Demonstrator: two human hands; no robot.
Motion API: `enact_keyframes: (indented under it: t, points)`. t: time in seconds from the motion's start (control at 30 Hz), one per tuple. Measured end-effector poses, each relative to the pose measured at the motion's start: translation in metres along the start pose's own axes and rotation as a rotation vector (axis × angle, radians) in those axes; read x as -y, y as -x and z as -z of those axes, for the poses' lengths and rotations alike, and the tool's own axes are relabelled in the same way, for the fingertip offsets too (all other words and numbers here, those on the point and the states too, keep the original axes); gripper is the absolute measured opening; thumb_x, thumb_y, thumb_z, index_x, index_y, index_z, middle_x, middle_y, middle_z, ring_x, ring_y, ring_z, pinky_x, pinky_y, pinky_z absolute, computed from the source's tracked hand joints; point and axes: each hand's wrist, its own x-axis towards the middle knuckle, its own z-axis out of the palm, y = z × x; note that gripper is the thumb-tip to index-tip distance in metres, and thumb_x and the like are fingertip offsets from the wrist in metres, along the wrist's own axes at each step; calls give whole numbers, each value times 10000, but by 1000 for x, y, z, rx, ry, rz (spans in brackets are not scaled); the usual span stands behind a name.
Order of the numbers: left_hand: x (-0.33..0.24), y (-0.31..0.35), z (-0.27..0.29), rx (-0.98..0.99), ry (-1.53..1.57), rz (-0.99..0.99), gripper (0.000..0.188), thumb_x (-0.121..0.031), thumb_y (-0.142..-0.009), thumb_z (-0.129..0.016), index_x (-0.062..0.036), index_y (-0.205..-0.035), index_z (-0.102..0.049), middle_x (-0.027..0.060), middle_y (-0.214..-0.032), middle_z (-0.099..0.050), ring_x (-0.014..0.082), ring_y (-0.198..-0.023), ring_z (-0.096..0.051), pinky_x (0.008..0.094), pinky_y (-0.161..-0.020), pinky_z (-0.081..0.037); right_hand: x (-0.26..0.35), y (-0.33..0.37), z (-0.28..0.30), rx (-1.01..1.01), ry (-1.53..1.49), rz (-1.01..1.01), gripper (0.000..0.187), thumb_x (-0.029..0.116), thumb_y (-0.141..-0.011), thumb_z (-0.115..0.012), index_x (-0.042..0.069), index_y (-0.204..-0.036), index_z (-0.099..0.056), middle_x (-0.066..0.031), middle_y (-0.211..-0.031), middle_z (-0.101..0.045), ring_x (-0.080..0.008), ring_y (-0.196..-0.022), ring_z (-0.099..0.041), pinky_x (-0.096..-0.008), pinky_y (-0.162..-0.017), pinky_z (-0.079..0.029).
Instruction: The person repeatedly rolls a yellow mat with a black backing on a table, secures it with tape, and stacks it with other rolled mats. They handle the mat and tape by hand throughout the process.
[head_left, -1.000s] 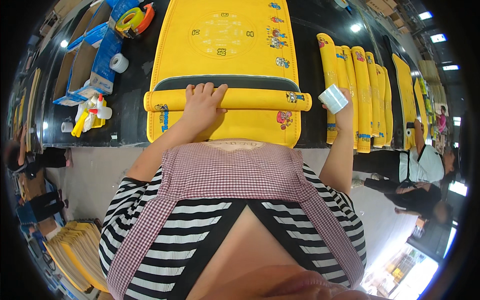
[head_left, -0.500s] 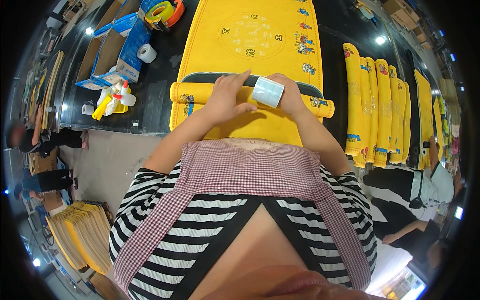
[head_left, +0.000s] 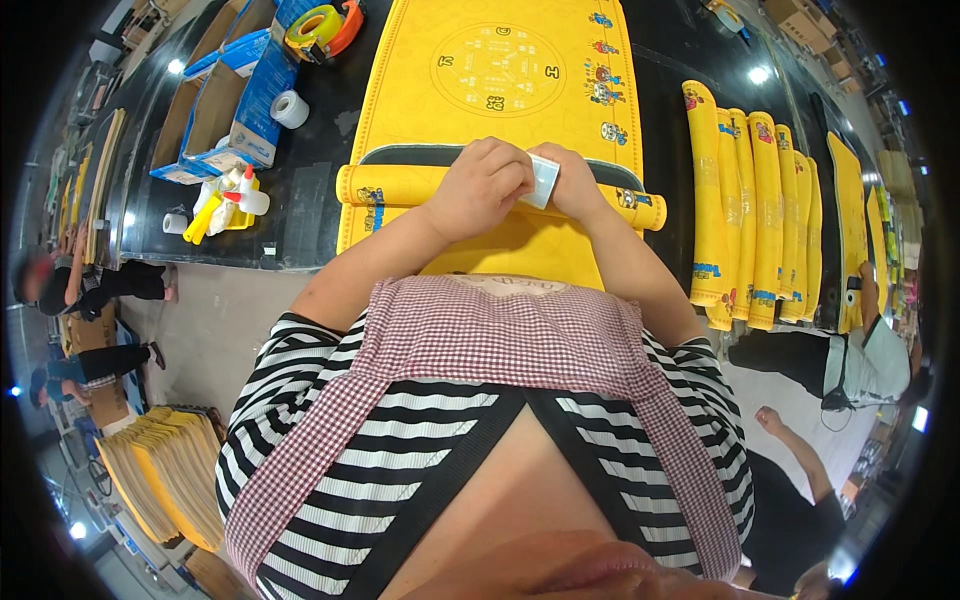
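Note:
A roll of clear packing tape is held up above the rolled part of a yellow printed mat. My right hand grips the roll from its right side. Against the roll's left edge, the fingers of my left hand are bent and pinched together, seemingly on the tape; its loose end is not visible. The mat's flat part stretches away from me, with a dark underside strip showing beside the roll. Both wrists hover over the rolled edge.
Several rolled yellow mats lie at the right of the black table. To the left are a blue cardboard box, a spare tape roll, a tape dispenser and glue bottles. Stacked mats stand lower left; other people work on both sides.
My left hand has moved right from the rolled mat, its spread fingers closing at the tape roll. The tape roll has tilted more upright in my right hand.

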Motion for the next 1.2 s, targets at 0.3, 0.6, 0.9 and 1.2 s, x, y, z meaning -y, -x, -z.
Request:
enact_keyframes:
  t: [0.3, 0.6, 0.9, 1.2]
  points:
    - [64, -26, -28, 427, 122, 587, 151, -163, -937, -699, -52, -1039, -694, 174, -1016, -713, 376, -950, -680, 441, -840, -533, 16, 57, -34, -264, 386, 455, 1147, 451, -839, -806, -12, -1649, -138, -266, -1606, -394, -469, -1511, -323, -535, -1257, -253]
    - [94, -10, -9, 224, -175, 697, 191, -208, -895, -756, -57, -1001, -705, 162, -998, -728, 383, -944, -684, 440, -823, -543, 23, 44, -28, 70, 782, 163, 1000, 216, -783, -751, -96, -1594, -256, -242, -1256, -582, -385, -1213, -539, -477, -1085, -393]
    - [2, 81, 10, 196, -372, 230, 513, -161, -895, -719, -65, -1375, -567, 183, -1445, -566, 369, -1342, -528, 536, -1145, -367, 2, -27, -3, -2, 511, 124, 685, 176, -890, -748, -4, -1500, -493, -165, -1163, -645, -324, -1105, -627, -376, -1012, -495]
    - [75, -27, 7, 721, -419, 638, 795, -374, -755, -848, -71, -1431, -560, 184, -1356, -575, 374, -1296, -530, 508, -1100, -408, 13, -9, -3, -137, 399, 564, 553, 258, -697, -871, 100, -1200, -705, -133, -1202, -727, -367, -1121, -687, -449, -981, -551]
